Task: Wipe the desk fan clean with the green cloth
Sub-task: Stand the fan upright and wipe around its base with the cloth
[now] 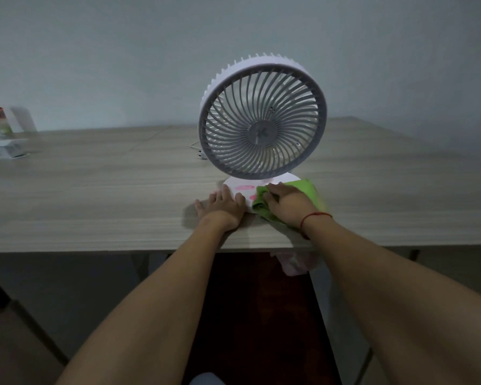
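The desk fan (262, 120) stands upright near the desk (95, 195) edge; the left hand (225, 204) lies flat, steadying its base, so the right hand (288, 202), pressing the green cloth (307, 187) down, should rub small, firm circles.

Dim room (light low), plain grey wall (122, 51), wood-grain desk (95, 190), dark red floor (261, 315)
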Demonstrator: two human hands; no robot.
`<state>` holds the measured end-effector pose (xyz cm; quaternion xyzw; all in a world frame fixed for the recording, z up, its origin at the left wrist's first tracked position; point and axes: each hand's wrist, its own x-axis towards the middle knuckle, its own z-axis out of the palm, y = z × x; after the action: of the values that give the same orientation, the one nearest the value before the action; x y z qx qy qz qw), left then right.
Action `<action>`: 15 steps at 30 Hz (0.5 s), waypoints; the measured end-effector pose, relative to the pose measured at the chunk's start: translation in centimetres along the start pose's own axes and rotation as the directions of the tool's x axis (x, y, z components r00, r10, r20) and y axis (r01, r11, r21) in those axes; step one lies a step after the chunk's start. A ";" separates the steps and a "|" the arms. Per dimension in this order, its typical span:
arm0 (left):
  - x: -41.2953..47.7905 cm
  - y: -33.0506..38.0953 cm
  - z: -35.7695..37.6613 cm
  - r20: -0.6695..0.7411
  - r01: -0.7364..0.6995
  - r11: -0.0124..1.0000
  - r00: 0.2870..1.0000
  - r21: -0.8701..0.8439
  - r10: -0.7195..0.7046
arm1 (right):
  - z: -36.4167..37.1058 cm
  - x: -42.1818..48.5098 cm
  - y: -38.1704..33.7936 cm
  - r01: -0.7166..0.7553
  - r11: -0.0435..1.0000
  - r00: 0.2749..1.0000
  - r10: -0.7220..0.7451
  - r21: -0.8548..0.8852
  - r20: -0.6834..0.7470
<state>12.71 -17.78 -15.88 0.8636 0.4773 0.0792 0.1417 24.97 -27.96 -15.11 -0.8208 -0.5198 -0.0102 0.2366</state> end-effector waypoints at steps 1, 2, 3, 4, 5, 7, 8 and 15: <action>0.0 0.0 0.0 -0.003 -0.001 1.000 1.000 0.003 0.001 | -0.2 -0.5 0.5 0.024 0.999 1.000 -0.024 0.033 0.003; -0.1 -0.1 -0.1 -0.005 -0.004 1.000 1.000 0.006 0.004 | -0.6 -0.9 1.3 0.037 0.998 0.999 -0.038 0.059 0.015; -0.2 -0.1 -0.1 -0.004 -0.006 1.000 1.000 0.006 0.006 | -1.0 -1.1 2.2 0.032 0.997 0.999 -0.034 0.071 0.028; -0.2 -0.1 -0.1 -0.001 -0.007 1.000 1.000 0.009 0.007 | -1.5 -1.2 3.1 0.003 0.997 0.999 -0.006 0.075 0.034; -0.2 -0.1 -0.2 0.002 -0.008 1.000 1.000 0.011 0.008 | -1.9 -1.1 4.0 -0.043 0.996 0.999 0.040 0.076 0.030; -0.2 0.0 -0.2 0.002 -0.006 1.000 1.000 0.007 0.006 | -2.1 -0.7 5.0 -0.132 0.988 0.991 0.132 0.083 0.005; -0.2 0.0 -0.1 -0.001 -0.003 1.000 1.000 0.007 0.003 | -2.0 -0.3 5.0 -0.157 0.984 0.987 0.158 0.089 -0.002; 0.2 0.1 0.3 -0.006 0.011 1.000 1.000 0.000 -0.011 | -0.6 0.0 0.8 -0.120 0.989 0.993 0.120 0.084 0.003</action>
<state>12.98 -17.73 -16.11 0.8608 0.4825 0.0807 0.1407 25.77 -28.48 -14.83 -0.8399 -0.4693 0.0247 0.2716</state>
